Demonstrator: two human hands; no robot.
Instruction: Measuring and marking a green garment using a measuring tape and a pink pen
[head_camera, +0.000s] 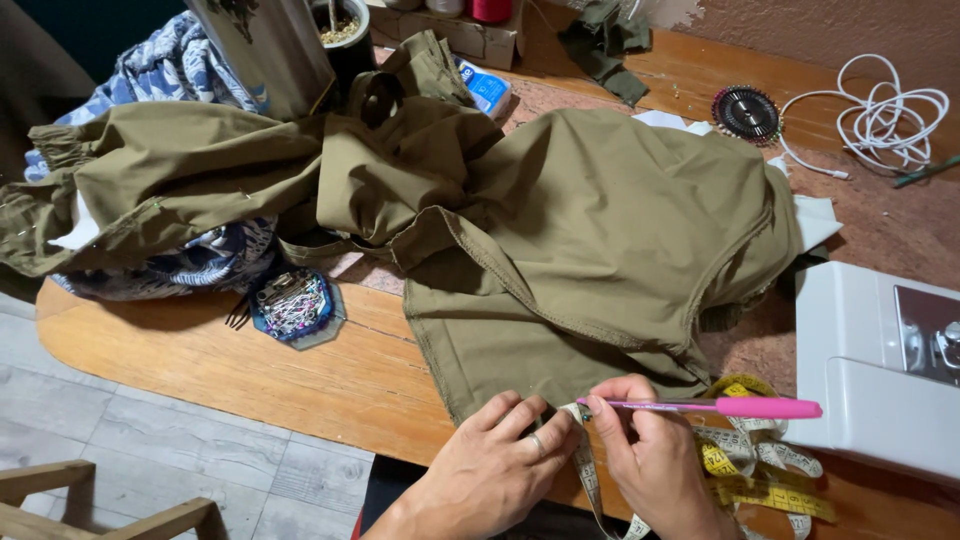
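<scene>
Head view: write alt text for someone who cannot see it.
Two hands work at the hem of an olive-green garment on a wooden table: the left hand presses a measuring tape down, the right hand holds a pink pen. A white sewing machine stands at right.

tape (770, 492): partly under the right hand (655, 460), its end cut off by the bottom edge
sewing machine (880, 360): cut off by the right edge
garment (560, 250): hem tucked under the left hand (490, 465)
patterned cloth (170, 70): mostly buried beneath the garment
pin holder (293, 303): pins too small to tell apart
</scene>
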